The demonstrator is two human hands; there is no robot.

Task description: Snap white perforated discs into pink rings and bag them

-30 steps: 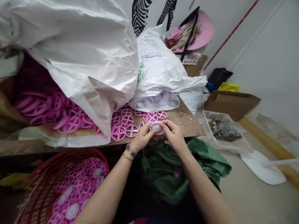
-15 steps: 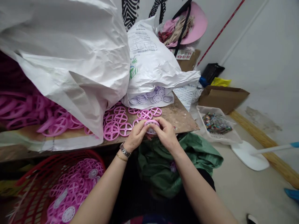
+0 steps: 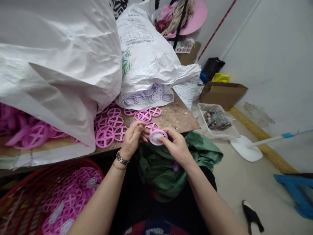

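My right hand [image 3: 176, 143] grips a pink plastic wheel with a white slotted disc [image 3: 155, 137] set in it, thumb on the white face. My left hand [image 3: 134, 137] is just left of the wheel, holding nothing I can see, its fingers loosely bent and apart. Behind both hands, several pink spoked rings [image 3: 115, 121] lie on the worn table [image 3: 181, 114]. White slotted discs [image 3: 156, 97] show at the mouth of a printed white sack [image 3: 146, 62].
At left, a large white sack [image 3: 73, 55] spills pink rings. Below it stands a red basket [image 3: 14, 192] of pink wheels, some with white discs. Green cloth [image 3: 161, 169] hangs under my hands. A white bin [image 3: 215, 130], cardboard box [image 3: 222, 93] and blue stool-like object [image 3: 293, 192] are at right.
My left hand has let go of the wheel and drawn away leftward. The wheel stays in my right hand, its white face showing more. The view has shifted slightly.
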